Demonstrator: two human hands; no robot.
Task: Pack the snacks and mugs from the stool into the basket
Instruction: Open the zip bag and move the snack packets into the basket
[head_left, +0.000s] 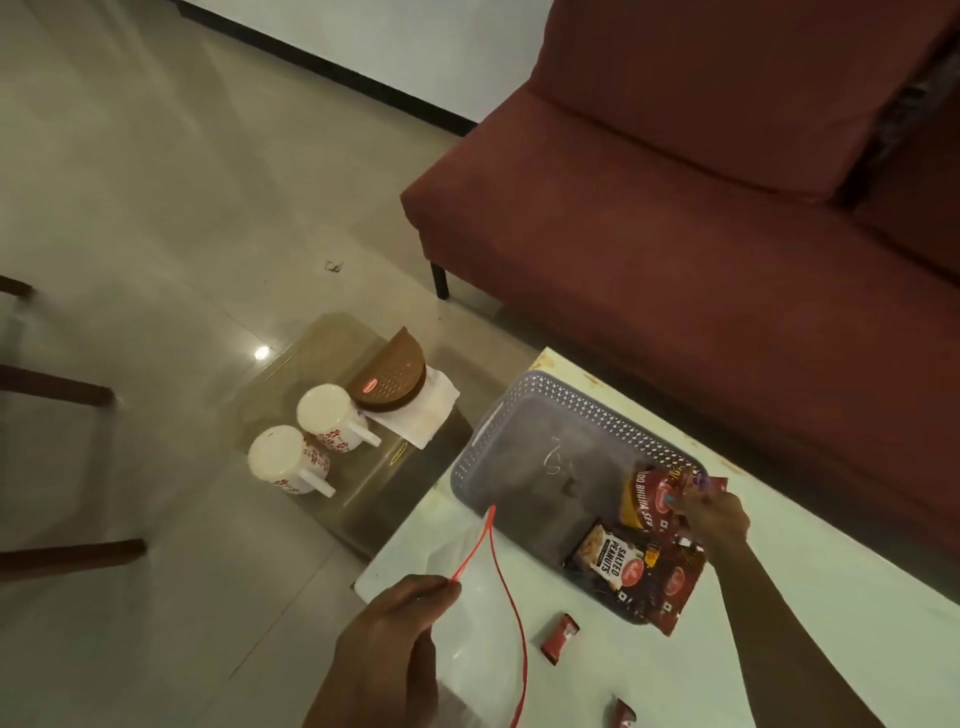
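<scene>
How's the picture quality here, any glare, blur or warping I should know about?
Head view: dim, warm light; a bright glare spot on the glossy floor beside the stool; wide-angle bending tilts the sofa; left hand slightly soft; peanut packet lettering readable in the basket.

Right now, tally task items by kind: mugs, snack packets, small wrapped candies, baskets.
Mugs: 2, one nearer, one behind it, both on the stool
Snack packets: 3, salted peanuts, dark red packet, yellow sev packet held by the right hand, all in the basket
Small wrapped candies: 2, and, on the table
Baskets: 1
Total: 8
</scene>
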